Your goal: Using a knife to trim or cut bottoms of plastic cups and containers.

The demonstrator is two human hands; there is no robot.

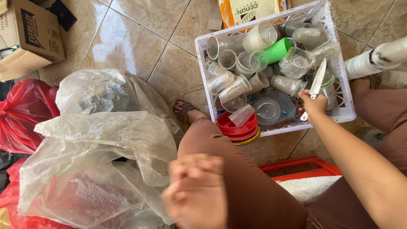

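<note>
My right hand (314, 104) reaches over the near right corner of a white plastic crate (344, 90) and grips a small white-bladed knife (318, 79), blade pointing up and away. The crate holds several clear plastic cups (234, 88), a green cup (277, 50) and clear lids (267, 109). My left hand (196, 193) hovers blurred over my left thigh, fingers curled, with nothing visible in it. A stack of red and yellow lids (237, 129) rests at the crate's near edge, beside my sandalled foot (185, 112).
Large clear plastic bags (101, 144) lie crumpled on the tiled floor at left. Red bags (23, 114) sit at far left, a cardboard box (29, 38) at top left. A red crate rim (305, 166) shows between my legs. A stack of white cups (375, 57) juts in at right.
</note>
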